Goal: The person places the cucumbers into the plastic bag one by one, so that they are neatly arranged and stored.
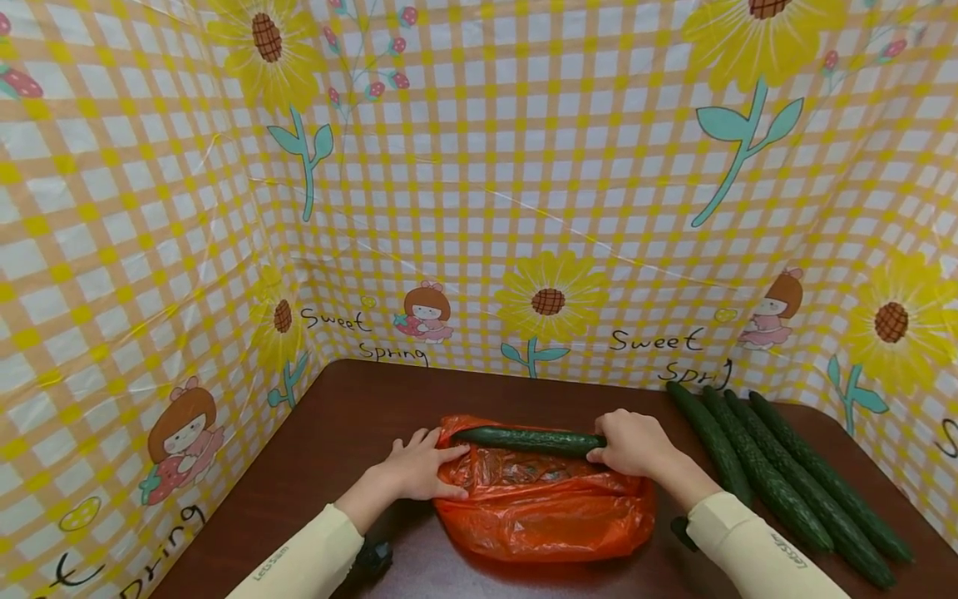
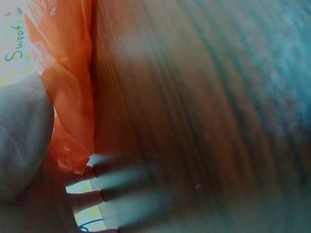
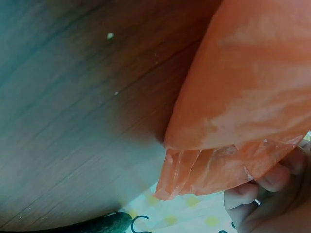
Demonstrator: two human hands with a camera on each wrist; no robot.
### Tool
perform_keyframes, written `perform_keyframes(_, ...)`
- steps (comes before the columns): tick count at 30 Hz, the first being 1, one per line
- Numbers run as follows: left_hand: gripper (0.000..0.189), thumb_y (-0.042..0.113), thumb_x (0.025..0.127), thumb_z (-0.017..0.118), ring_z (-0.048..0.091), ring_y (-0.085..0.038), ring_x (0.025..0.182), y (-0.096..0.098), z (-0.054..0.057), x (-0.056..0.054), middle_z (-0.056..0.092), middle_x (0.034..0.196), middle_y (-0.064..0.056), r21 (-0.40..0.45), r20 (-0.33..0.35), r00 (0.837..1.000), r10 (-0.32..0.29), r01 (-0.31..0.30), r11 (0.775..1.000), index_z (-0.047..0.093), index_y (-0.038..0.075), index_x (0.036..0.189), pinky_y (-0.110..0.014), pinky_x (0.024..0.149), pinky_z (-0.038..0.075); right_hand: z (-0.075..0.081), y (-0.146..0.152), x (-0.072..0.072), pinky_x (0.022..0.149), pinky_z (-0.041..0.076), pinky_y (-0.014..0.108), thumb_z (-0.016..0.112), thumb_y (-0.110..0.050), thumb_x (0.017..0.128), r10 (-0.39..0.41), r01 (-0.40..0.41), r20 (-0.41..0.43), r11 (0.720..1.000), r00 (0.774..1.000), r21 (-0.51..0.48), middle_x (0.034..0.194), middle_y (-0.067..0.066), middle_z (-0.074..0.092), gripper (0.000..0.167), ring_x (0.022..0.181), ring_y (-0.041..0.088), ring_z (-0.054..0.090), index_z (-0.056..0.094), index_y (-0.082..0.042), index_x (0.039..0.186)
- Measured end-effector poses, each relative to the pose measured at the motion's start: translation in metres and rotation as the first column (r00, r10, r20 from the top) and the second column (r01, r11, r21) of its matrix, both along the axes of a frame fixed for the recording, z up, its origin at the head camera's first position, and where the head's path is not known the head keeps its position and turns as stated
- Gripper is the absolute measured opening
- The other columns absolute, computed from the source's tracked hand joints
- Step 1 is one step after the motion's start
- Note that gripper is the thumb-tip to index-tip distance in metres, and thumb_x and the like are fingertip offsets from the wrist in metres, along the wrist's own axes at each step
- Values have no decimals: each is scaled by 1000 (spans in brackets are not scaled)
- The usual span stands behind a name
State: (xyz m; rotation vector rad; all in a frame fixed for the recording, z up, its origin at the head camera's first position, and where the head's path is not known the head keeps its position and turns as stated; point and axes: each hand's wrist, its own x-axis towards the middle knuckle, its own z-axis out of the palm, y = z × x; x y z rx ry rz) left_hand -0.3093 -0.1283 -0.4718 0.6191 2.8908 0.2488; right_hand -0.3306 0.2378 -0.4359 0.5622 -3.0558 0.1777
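Observation:
A dark green cucumber (image 1: 531, 441) lies crosswise over the mouth of a crumpled orange-red plastic bag (image 1: 546, 524). My right hand (image 1: 632, 445) grips the cucumber's right end, thumb below and fingers curled over it. At the bag's left side my left hand (image 1: 419, 467) rests with its fingers spread, thumb and index on the plastic near the cucumber's left tip. In the left wrist view, the bag (image 2: 73, 82) hangs past the palm. The right wrist view shows curled fingers (image 3: 274, 178) beside the bag's edge (image 3: 243, 97); the cucumber in that hand is hidden there.
Several more cucumbers (image 1: 808, 474) lie side by side at the right of the dark brown table (image 1: 359, 399), beyond my right forearm. A checked cloth (image 1: 479, 208) with sunflowers stands as walls behind and at both sides. Dark wrist devices (image 1: 372, 556) sit under the sleeves.

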Motion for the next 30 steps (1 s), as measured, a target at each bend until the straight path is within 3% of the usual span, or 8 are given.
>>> perform_keyframes(7,78,71,84,65,25,-42,149,0,1,-2,28,163,-17,4,0,1000,-2,2,1000,44,40,152,-75,109,24,2,0,-1,63,56,43,83,-42,80,-15,15,12,1000,1000,-13,91,4,72,39,72,18,65,74,-9,100)
perform_keyframes(14,77,71,85,64,24,-40,150,-1,3,-1,28,163,-16,-4,15,1000,2,-2,1000,44,40,152,-74,110,24,4,2,0,75,57,51,84,-41,80,-36,40,72,998,997,-55,107,10,73,48,90,29,69,74,-6,112)
perform_keyframes(20,77,70,86,63,25,-40,150,-1,2,1,28,163,-16,-8,14,1000,0,0,1000,43,39,153,-73,111,24,9,6,7,80,56,53,82,-38,84,-46,58,103,992,994,-116,113,11,73,44,99,31,69,73,-8,116)
perform_keyframes(30,77,70,89,60,23,-40,151,0,1,3,26,164,-15,-13,13,1000,-2,2,1000,39,38,155,-73,111,23,17,35,24,67,55,42,74,-34,91,-41,73,111,951,993,-300,108,12,74,42,81,20,69,71,-3,119)
